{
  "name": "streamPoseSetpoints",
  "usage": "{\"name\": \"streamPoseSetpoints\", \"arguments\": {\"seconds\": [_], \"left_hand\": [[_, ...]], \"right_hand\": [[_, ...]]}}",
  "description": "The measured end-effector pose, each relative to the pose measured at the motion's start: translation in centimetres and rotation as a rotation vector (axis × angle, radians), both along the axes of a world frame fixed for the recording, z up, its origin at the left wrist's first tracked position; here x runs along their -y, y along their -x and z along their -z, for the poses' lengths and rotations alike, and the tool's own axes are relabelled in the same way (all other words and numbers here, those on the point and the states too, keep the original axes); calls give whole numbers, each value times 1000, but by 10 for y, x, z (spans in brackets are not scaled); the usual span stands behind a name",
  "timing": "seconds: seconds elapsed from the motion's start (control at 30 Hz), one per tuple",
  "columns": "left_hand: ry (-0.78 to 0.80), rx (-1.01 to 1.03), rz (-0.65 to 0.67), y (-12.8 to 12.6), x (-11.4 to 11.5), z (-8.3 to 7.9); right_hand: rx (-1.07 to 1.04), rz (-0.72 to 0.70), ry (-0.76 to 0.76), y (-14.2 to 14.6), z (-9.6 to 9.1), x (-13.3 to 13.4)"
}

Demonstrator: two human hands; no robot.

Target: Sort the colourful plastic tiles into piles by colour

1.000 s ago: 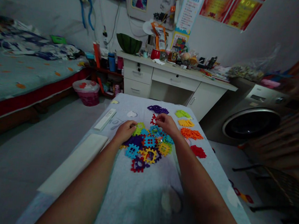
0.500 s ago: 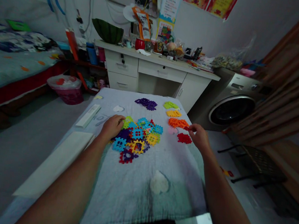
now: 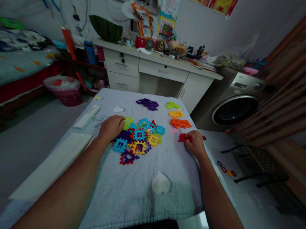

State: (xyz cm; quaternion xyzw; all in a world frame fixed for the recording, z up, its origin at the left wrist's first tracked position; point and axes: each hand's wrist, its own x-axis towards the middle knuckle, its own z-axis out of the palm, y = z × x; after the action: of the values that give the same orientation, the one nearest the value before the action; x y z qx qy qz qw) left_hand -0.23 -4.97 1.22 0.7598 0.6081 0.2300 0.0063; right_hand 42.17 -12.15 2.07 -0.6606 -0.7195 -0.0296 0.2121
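Head view: cloth-covered tabletop (image 3: 128,191), mixed pile (image 3: 139,134) of plastic pieces in the middle, blue, yellow, purple, red and green, overlapping. Left hand (image 3: 111,127) at the pile's left edge, fingers bent and close together against a green piece (image 3: 127,122); can't tell if it's gripped or just touched. Right hand (image 3: 195,143) down at the red pile (image 3: 182,137), right side, fingers narrow and partly covering it; can't tell if a piece is pinched. Single-color piles run up the right side from red: orange (image 3: 180,123) just beyond it, then yellow (image 3: 176,114), then green pile (image 3: 172,105). Purple pile (image 3: 147,104) sits near the far edge, apart from the mixed one. White box (image 3: 87,117) and a longer white board (image 3: 52,167) lie along the left edge, board nearer the person, left forearm partly over it. Bin (image 3: 63,92) on the floor to the left, washer (image 3: 235,108) beyond on the right.
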Motion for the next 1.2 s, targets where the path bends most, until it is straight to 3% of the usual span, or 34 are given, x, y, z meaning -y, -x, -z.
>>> {"name": "streamPoseSetpoints", "arguments": {"seconds": [0.2,0.4,0.6,0.77,0.97,1.2], "left_hand": [[44,64,-109,12,-3,-1],[109,131,-31,21,-5,7],[153,263,13,23,-12,20],[140,312,39,25,-15,26],[152,291,43,25,-14,25],[147,297,38,24,-13,23]], "right_hand": [[-72,-52,-13,3,6,1],[-89,-105,-87,17,-6,-4],[-182,-390,38,81,-34,-30],[-143,-408,171,149,-49,-64],[-123,-296,338,189,-38,-95],[-327,-391,265,181,-26,-99]]}}
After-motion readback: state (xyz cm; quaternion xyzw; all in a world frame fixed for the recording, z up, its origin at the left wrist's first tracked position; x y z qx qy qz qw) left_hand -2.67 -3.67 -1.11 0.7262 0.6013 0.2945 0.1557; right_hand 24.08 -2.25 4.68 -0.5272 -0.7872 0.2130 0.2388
